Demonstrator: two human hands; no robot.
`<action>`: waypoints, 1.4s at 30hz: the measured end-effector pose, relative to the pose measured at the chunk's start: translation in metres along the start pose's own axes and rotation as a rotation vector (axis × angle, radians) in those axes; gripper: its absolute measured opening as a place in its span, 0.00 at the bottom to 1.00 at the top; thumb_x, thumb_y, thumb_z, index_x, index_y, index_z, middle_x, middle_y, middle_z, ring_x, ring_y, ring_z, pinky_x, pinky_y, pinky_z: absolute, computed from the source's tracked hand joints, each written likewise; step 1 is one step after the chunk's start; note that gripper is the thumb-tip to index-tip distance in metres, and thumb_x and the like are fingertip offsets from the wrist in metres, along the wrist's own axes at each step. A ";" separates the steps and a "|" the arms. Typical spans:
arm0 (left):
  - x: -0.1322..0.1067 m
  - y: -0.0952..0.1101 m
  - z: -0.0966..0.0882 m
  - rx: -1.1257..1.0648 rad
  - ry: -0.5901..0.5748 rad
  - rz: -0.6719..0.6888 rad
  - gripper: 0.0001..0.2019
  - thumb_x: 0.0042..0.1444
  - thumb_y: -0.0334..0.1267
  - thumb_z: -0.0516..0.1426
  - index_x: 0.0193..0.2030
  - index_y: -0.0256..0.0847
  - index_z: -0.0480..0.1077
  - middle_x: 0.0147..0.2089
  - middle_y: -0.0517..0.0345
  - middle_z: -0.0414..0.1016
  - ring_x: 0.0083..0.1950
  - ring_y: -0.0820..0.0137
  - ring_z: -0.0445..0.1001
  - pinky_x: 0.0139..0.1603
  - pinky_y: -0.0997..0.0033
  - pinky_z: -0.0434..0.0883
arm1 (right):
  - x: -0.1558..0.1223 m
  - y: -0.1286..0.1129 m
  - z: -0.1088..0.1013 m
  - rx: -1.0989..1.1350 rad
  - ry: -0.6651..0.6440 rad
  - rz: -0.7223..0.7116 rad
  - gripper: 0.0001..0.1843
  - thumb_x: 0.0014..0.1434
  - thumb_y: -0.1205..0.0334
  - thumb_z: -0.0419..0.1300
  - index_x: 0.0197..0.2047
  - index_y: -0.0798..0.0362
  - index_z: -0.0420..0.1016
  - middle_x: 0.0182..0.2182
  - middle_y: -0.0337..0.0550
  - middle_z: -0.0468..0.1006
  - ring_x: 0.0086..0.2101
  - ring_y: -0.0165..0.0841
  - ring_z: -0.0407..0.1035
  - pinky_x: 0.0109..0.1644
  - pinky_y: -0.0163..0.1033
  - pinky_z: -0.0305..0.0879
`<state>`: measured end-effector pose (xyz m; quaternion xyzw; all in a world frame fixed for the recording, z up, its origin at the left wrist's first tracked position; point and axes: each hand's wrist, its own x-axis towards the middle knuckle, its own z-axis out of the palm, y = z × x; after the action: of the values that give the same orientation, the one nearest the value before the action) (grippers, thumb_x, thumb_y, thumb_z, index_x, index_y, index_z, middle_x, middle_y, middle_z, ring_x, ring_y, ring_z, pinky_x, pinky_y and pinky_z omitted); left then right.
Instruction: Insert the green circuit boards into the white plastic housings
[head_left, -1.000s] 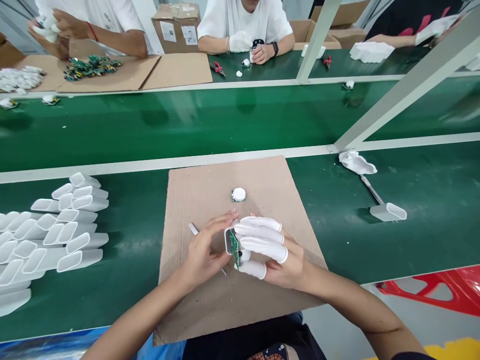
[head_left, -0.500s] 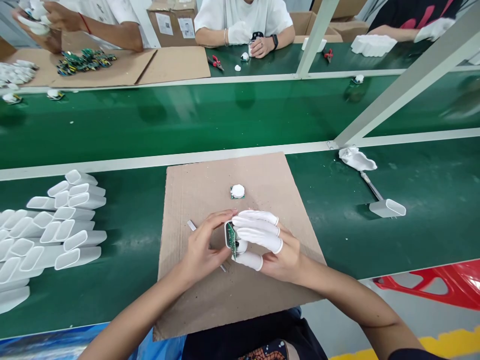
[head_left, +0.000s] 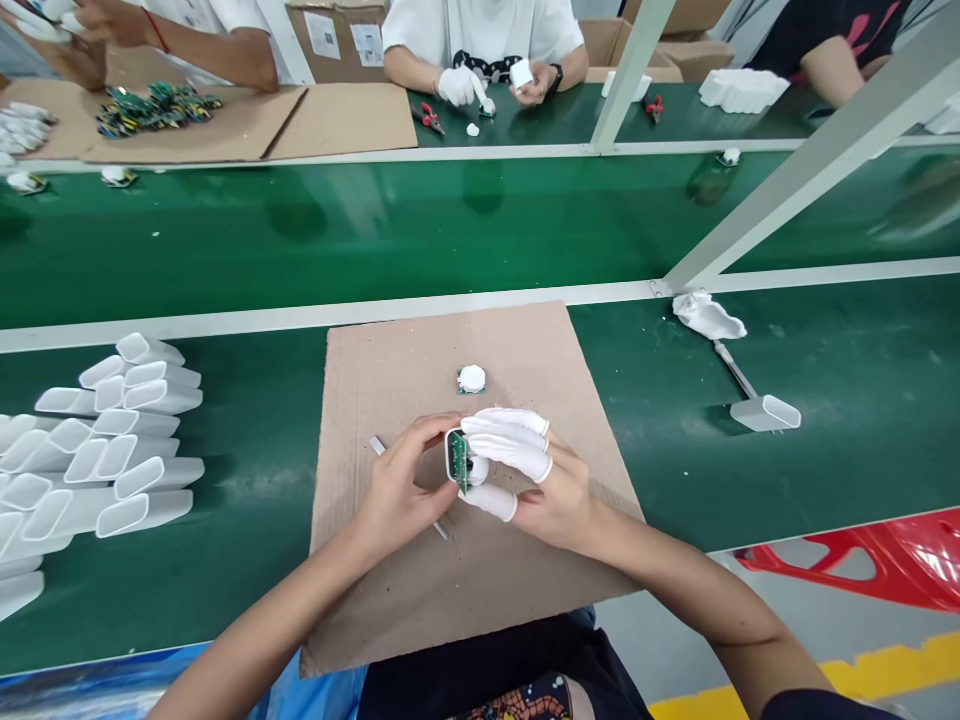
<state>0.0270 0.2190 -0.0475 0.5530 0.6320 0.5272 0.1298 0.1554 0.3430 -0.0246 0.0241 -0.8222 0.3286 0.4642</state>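
Green surface [head_left: 255, 560], cardboard sheet [head_left: 397, 365]
Left hand [head_left: 405, 480] curls round a white casing [head_left: 448, 457]; right hand [head_left: 551, 490] pinches a green circuit board [head_left: 460, 465].

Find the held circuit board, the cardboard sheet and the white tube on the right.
Circuit board [head_left: 460, 463]: head view, on its green face.
Cardboard sheet [head_left: 499, 585]: head view, on its bare near part.
White tube [head_left: 754, 413]: head view, on its side wall.

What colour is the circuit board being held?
The circuit board is green, best seen in the head view.

Grn PCB [head_left: 459, 463], wht shell [head_left: 448, 456]
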 end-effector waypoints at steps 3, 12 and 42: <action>0.000 -0.001 0.001 0.016 -0.002 0.002 0.27 0.50 0.24 0.59 0.57 0.43 0.63 0.52 0.49 0.73 0.55 0.64 0.74 0.53 0.63 0.76 | -0.001 0.001 0.000 -0.008 -0.009 -0.001 0.22 0.56 0.66 0.65 0.54 0.54 0.68 0.42 0.50 0.80 0.48 0.38 0.73 0.53 0.48 0.74; 0.002 0.002 -0.004 0.090 0.003 0.155 0.26 0.53 0.25 0.58 0.59 0.43 0.61 0.52 0.48 0.75 0.54 0.62 0.75 0.51 0.59 0.78 | -0.001 -0.003 -0.005 0.028 -0.051 -0.018 0.23 0.58 0.65 0.64 0.57 0.55 0.67 0.43 0.51 0.80 0.49 0.37 0.73 0.55 0.49 0.73; 0.002 0.002 -0.005 0.009 -0.017 0.182 0.25 0.55 0.28 0.58 0.59 0.43 0.62 0.53 0.47 0.75 0.56 0.60 0.74 0.51 0.57 0.76 | -0.005 -0.006 -0.008 0.021 -0.106 -0.073 0.24 0.58 0.65 0.64 0.57 0.57 0.67 0.43 0.52 0.79 0.53 0.41 0.70 0.57 0.55 0.71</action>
<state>0.0239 0.2179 -0.0430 0.6133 0.5804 0.5291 0.0841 0.1661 0.3418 -0.0224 0.0761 -0.8408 0.3183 0.4313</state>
